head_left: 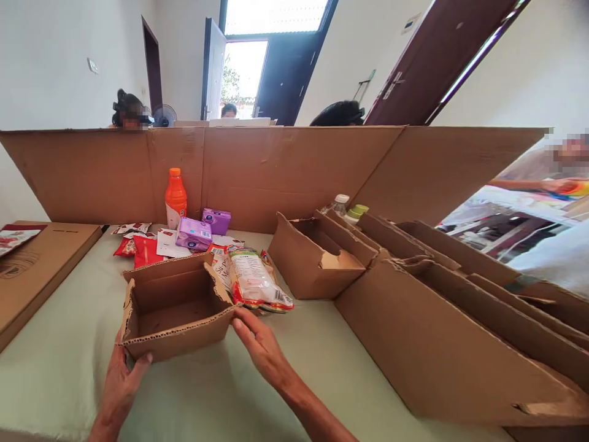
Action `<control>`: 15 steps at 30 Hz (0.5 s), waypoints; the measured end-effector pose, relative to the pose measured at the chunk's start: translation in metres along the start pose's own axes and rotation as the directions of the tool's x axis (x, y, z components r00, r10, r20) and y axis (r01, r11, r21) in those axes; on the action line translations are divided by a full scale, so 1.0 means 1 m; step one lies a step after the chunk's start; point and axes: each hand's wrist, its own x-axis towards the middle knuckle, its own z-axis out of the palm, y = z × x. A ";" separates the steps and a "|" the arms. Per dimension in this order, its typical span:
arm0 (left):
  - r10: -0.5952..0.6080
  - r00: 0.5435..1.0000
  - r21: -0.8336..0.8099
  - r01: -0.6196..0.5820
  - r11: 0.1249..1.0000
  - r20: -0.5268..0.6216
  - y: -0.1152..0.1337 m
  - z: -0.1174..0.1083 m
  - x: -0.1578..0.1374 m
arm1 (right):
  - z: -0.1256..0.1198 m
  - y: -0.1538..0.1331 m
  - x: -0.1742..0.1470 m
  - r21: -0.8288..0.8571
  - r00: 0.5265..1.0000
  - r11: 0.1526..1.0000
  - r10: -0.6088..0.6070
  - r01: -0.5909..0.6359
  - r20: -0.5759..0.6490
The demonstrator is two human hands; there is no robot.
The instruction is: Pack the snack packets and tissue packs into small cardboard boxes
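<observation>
A small open-topped cardboard box (184,337) with rough-cut edges is before me, tilted slightly; its inside looks bare. My left hand (120,383) grips its near left corner, thumb on the front wall and fingers mostly hidden behind the side. At the near right corner, my right hand (260,350) holds the box, with its far fingertips partly hidden. Just beyond the box lie a clear food packet (255,276) with red and green print, red packets (148,250) and two purple tissue packs (194,234) (216,221).
An orange drink bottle (175,197) stands by the tall cardboard screen (285,172). More open cardboard boxes (317,261) line the right, including long ones (442,344). A flat carton (50,264) lies left on the pale green tabletop (59,380). Other people are beyond the screen and at right.
</observation>
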 end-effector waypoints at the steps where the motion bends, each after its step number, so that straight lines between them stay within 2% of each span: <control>1: -0.004 1.000 0.007 0.004 1.000 -0.004 -0.002 -0.003 0.000 | 0.004 -0.001 -0.007 0.001 1.000 1.000 -0.002 0.002 0.004; 6: 0.014 0.991 0.019 -0.016 1.000 0.133 -0.012 -0.017 -0.008 | -0.001 0.005 -0.053 -0.010 0.998 0.999 0.041 -0.040 0.047; 9: -0.011 0.992 -0.004 0.011 1.000 0.124 -0.013 -0.021 -0.011 | -0.019 0.008 -0.069 -0.071 1.000 0.997 0.019 -0.017 0.017; 11: 0.007 0.992 -0.062 0.001 0.998 0.129 -0.006 -0.027 -0.010 | -0.034 0.002 -0.070 -0.150 0.993 0.988 -0.059 0.044 -0.099; 13: 0.077 0.992 -0.150 -0.062 0.987 0.100 0.007 -0.036 -0.008 | -0.046 -0.012 -0.063 -0.245 0.965 0.955 -0.208 0.165 -0.162; 15: 0.194 0.981 -0.198 -0.185 0.963 0.029 0.028 -0.045 -0.007 | -0.049 -0.034 -0.052 -0.328 0.919 0.879 -0.387 0.346 -0.068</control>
